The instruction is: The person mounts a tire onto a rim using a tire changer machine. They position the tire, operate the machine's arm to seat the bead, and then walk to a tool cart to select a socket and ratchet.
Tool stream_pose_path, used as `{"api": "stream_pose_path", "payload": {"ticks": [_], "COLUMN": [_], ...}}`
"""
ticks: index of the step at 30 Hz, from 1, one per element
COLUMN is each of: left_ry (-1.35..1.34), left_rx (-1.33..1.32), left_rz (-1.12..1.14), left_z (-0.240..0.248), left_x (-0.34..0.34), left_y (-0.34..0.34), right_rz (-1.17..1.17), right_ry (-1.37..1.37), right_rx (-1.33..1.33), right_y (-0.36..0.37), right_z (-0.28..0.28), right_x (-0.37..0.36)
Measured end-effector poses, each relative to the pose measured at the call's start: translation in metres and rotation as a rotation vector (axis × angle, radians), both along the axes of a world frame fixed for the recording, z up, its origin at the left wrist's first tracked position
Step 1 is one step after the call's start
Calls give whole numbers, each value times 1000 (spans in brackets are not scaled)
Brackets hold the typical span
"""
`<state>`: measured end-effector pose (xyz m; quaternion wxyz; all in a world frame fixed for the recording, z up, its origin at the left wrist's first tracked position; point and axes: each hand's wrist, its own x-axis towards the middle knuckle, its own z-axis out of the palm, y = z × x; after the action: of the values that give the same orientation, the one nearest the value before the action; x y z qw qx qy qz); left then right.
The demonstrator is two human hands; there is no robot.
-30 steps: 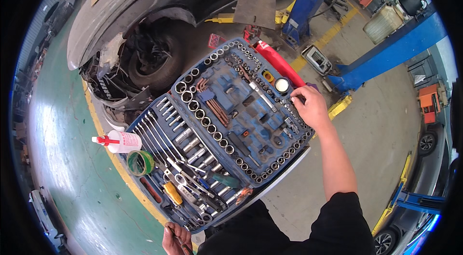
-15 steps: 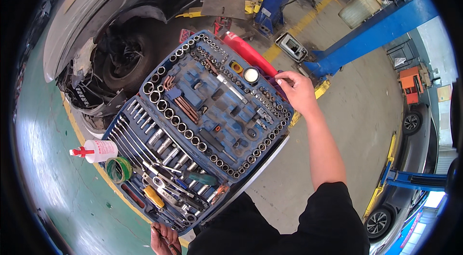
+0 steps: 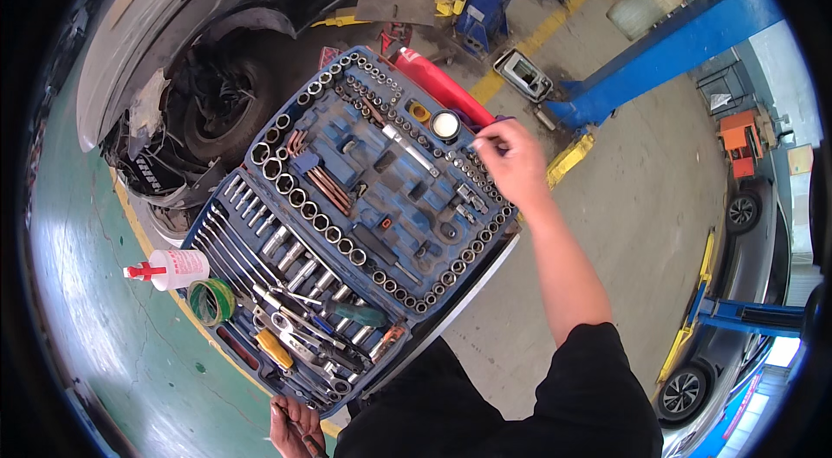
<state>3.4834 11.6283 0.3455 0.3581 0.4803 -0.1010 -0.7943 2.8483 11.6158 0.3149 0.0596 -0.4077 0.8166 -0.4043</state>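
Observation:
A blue socket set case (image 3: 407, 233) lies unfolded in front of me, with sockets along its edges, hex keys (image 3: 329, 189) and a ratchet extension bar (image 3: 411, 150) in its far half. My right hand (image 3: 513, 165) is over the case's right corner, fingers curled together; what they hold, if anything, is hidden. Close by stand a round tin with white contents (image 3: 445, 124) and a red bottle-like thing (image 3: 440, 87). At the lower edge my left hand (image 3: 296, 428) is closed round a dark slender thing, only partly visible. Wrenches (image 3: 230, 246), a green-handled screwdriver (image 3: 357, 313) and yellow-handled tool (image 3: 275, 349) fill the near half.
At the left, a white bottle with a red nozzle (image 3: 178, 269) and a green tape roll (image 3: 211, 301) sit by the case. Beyond is a car with its wheel area (image 3: 221, 107) exposed. Blue lift posts (image 3: 676, 51) and a parked grey car (image 3: 728, 311) are to the right.
My right hand has moved slightly left and nearer over the case's corner, its fingers more curled. The view has shifted a little; my left hand stays at the lower edge.

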Motion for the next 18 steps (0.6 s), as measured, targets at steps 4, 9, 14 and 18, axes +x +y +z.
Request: {"api": "stream_pose_path", "payload": {"ticks": [4,9,14,18], "left_ry": [115,104,129,190], "left_rx": [-104,-72,-83,-101], "left_rz": [64,25,-72,-126], "left_z": [-2,3,9,14], "left_x": [-7,-32,-48,-48], "left_y": [-2,-8,-15,-15], "right_rz": [-251,-631,-535,-505], "right_ry": [-536,-885,-1125,-1183], "right_rx": [-412,-450,0,202], "right_y": [66,164,204,205], "right_z": [-12,-83,-147,-154], "right_x": [-13,29,155,224]}}
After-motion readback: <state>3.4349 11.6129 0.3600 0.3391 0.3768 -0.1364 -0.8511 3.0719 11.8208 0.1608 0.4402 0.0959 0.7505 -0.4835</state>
